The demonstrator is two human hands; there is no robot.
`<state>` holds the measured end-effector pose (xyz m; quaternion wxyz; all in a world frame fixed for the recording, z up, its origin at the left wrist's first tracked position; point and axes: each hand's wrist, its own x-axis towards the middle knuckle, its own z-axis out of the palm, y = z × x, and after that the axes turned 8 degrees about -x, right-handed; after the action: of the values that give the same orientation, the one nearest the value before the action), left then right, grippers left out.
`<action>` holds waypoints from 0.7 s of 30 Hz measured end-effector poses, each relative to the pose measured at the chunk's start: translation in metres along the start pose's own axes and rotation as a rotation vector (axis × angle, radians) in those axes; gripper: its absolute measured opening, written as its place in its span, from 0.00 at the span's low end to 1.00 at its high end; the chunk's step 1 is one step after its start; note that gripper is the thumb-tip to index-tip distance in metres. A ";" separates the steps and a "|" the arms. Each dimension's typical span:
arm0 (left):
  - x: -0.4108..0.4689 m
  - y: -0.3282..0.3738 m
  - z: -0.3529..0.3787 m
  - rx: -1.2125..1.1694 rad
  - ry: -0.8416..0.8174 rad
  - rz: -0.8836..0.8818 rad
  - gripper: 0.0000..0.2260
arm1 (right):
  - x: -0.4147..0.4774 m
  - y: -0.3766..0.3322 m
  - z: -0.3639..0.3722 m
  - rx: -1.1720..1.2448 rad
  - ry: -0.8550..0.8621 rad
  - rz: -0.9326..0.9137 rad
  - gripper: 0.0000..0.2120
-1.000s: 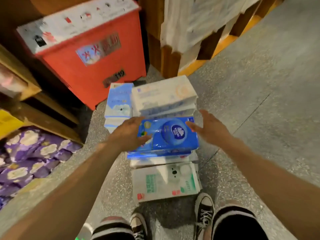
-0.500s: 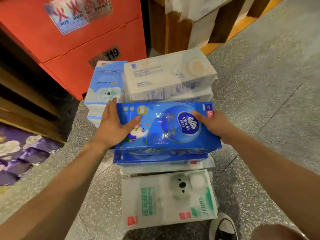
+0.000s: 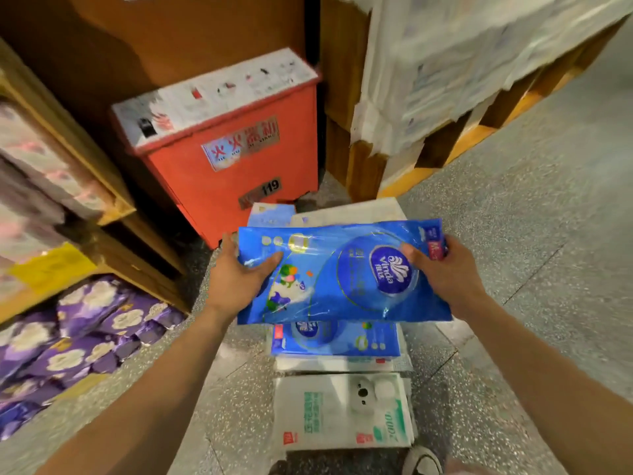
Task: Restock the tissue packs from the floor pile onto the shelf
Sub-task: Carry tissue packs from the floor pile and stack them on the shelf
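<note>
Tissue pack, blue, held above floor pile: left hand and right hand each grip a short end, thumbs on top. Glossy, so likely slippery; probably light and squashy. End grips seem adequate.

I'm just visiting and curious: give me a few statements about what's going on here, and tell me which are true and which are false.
1. The left hand and the right hand hold the blue tissue pack by its ends. True.
2. The red box bears the number 911. False: it reads 119.
3. A second blue pack lies on the floor pile below the held one. True.
4. The purple packs are on the person's right. False: they lie low on the left.
</note>
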<state>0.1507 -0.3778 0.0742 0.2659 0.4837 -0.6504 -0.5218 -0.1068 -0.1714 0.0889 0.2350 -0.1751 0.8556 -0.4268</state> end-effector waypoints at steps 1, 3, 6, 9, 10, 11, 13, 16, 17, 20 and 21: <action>-0.008 0.030 -0.015 -0.025 0.007 -0.001 0.24 | -0.011 -0.027 -0.016 0.025 0.002 -0.011 0.13; -0.024 0.091 -0.050 -0.022 0.014 0.002 0.23 | -0.039 -0.087 -0.049 0.076 -0.003 -0.021 0.14; -0.048 0.183 -0.103 -0.023 -0.010 0.001 0.20 | -0.082 -0.173 -0.096 0.143 0.002 -0.045 0.17; -0.079 0.274 -0.145 -0.053 -0.015 0.098 0.10 | -0.124 -0.243 -0.141 0.170 -0.003 -0.059 0.20; -0.090 0.303 -0.160 -0.065 -0.010 0.135 0.09 | -0.137 -0.266 -0.153 0.187 -0.009 -0.059 0.19; -0.101 0.328 -0.173 -0.075 -0.006 0.169 0.09 | -0.149 -0.288 -0.163 0.202 -0.013 -0.070 0.18; -0.126 0.374 -0.197 -0.092 -0.033 0.230 0.06 | -0.175 -0.328 -0.184 0.224 -0.023 -0.116 0.15; -0.163 0.421 -0.228 -0.116 -0.005 0.244 0.03 | -0.208 -0.373 -0.210 0.235 -0.068 -0.189 0.17; -0.177 0.433 -0.238 -0.126 0.019 0.243 0.04 | -0.219 -0.387 -0.219 0.226 -0.084 -0.217 0.18; -0.224 0.454 -0.261 -0.134 0.097 0.231 0.13 | -0.250 -0.416 -0.241 0.208 -0.169 -0.307 0.21; -0.243 0.455 -0.267 -0.137 0.142 0.226 0.14 | -0.262 -0.423 -0.246 0.199 -0.203 -0.346 0.20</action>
<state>0.3129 -0.2755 0.6230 0.4007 0.4239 -0.6431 -0.4961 0.0168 -0.1236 0.6279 0.2593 -0.3371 0.7384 -0.5233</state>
